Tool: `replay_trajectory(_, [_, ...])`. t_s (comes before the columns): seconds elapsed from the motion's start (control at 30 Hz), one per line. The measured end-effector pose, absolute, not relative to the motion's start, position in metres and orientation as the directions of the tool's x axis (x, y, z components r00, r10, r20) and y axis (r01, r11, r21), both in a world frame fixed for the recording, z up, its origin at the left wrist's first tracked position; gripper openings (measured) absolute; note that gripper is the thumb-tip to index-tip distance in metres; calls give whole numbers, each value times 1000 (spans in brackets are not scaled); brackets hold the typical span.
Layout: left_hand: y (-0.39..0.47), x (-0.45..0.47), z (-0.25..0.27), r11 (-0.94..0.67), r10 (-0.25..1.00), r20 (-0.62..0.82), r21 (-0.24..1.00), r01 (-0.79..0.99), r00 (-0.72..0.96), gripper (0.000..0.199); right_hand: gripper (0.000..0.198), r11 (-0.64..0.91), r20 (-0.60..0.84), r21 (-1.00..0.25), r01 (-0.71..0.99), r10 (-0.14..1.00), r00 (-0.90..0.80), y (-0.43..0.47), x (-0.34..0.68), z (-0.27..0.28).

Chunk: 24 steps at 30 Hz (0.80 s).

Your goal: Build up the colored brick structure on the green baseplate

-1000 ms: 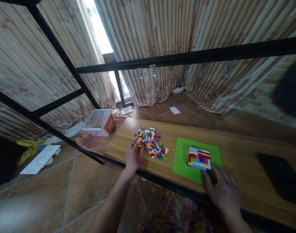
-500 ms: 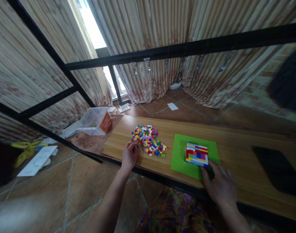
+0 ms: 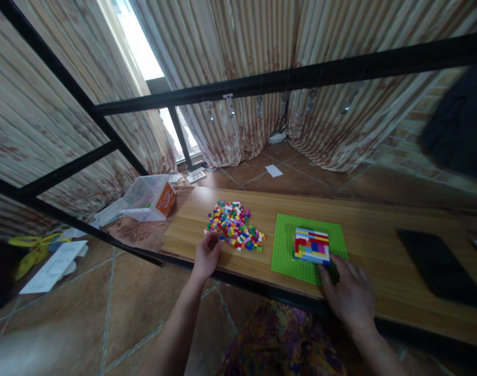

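Note:
On the wooden table, a loose pile of small toy building bricks point(image 3: 234, 222) in many colours lies left of the green baseplate point(image 3: 283, 245). My left hand point(image 3: 207, 255) is at the near edge of this pile, its thumb and fingers drawn together in a pinch. What it holds, if anything, is too small to make out. A layered toy brick block point(image 3: 312, 244) in red, white, yellow and blue stands on the baseplate. My right hand point(image 3: 350, 292) has thumb and forefinger around the block's near right corner; its other fingers are curled and partly hidden.
A clear plastic box point(image 3: 146, 201) with an orange label stands left of the table point(image 3: 183, 230). A dark flat object point(image 3: 440, 269) lies at the table's right. Black metal rails point(image 3: 262, 83) and curtains are beyond. White boards point(image 3: 52, 266) lie on the tiled floor.
The view has shifted slightly, so the scene sits a little further left. Both hands keep nearly the same place beside the pile and the block.

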State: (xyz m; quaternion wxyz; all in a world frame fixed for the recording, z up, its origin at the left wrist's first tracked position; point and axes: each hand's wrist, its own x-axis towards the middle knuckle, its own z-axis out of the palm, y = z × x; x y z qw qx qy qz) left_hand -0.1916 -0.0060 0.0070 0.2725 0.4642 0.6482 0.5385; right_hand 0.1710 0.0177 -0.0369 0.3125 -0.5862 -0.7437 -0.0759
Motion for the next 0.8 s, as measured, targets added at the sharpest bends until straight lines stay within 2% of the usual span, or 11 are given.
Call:
replay_trajectory(0.2, [-4,-175,15,-38,929,67,996,85,-364,26,45,306,556,-245,920,822,-125,19,171,-37])
replay_trajectory(0.3, [-5,-173,17,-4,932,30,997,72,-361,29,45,305,553,-249,919,824,-124,19,171,-36])
replay_trajectory(0.37, [-6,-176,18,39,924,20,988,148,-381,30,45,301,553,-249,920,825,-121,18,171,-36])
replay_trajectory(0.43, [-7,-182,18,88,911,46,950,301,-409,29,45,300,552,-248,921,825,-120,18,171,-35])
replay_trajectory(0.53, [-7,-189,20,163,907,122,780,604,-402,23,45,303,551,-249,920,825,-122,18,170,-35])
replay_trajectory(0.6, [-5,-190,21,199,917,142,646,737,-372,23,44,306,553,-249,919,824,-125,18,171,-35])
replay_trajectory(0.7, [-2,-189,23,225,926,142,540,811,-351,27,44,310,554,-253,916,823,-125,18,172,-37])
replay_trajectory(0.8, [4,-189,23,241,927,134,506,828,-351,34,46,311,556,-255,916,822,-124,19,172,-39])
